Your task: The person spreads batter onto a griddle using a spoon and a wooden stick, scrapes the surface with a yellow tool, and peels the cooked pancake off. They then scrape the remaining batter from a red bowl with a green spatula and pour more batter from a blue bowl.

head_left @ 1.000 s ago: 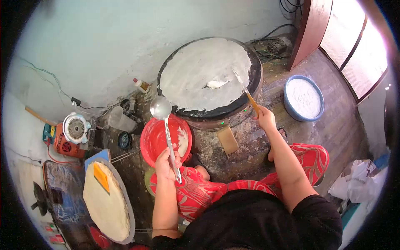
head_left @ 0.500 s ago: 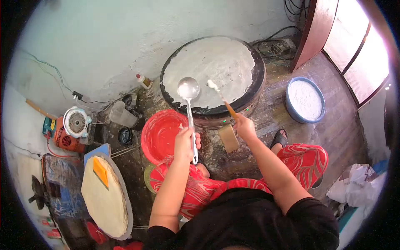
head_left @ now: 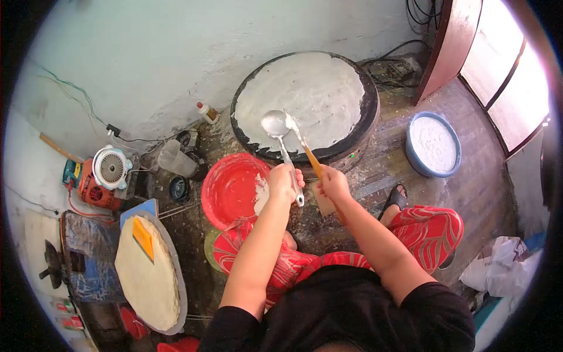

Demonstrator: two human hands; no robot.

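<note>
My left hand (head_left: 284,184) is closed around the handle of a metal ladle (head_left: 274,124), its bowl held over the near left part of a round black griddle (head_left: 370,120). A wooden-handled spatula (head_left: 311,155), its tip coated in white paste, is in the closed fingers of my right hand (head_left: 334,185). The spatula tip overlaps the right rim of the ladle bowl. A thin whitish sheet of batter (head_left: 311,76) covers most of the griddle. Below the ladle, to the left, stands a red basin (head_left: 226,190) with white batter smeared inside.
A blue basin (head_left: 413,146) of white batter stands on the right floor. At left, a stack of thin round sheets (head_left: 146,293) carries an orange scraper (head_left: 142,237). A small fan (head_left: 112,168), clear jug (head_left: 176,159) and red-capped bottle (head_left: 207,112) are by the wall.
The ladle and spatula have come together: my left hand moved right and up, my right hand slightly left and down. More white batter shows in the red basin.
</note>
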